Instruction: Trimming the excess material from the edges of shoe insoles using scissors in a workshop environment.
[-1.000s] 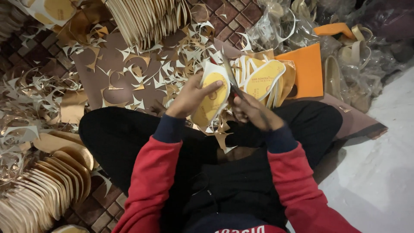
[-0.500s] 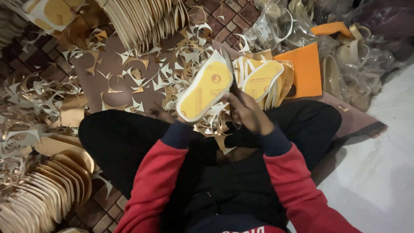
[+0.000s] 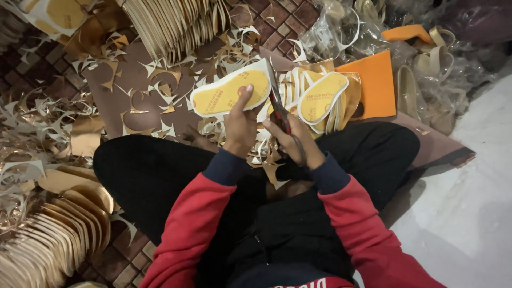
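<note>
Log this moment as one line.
left hand: holds yellow insole | right hand: scissors at insole edge | beside: cut insoles, paper scraps

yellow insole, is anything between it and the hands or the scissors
Nothing visible. The left hand grips the yellow insole directly, thumb pressed on its top face. The right hand holds the scissors, whose blades meet the insole's white right edge. The paper trimmings lie on the floor beneath, not between.

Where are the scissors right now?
In the head view, the scissors are in the right hand, just right of centre, blades up against the yellow insole that the left hand holds.
</note>
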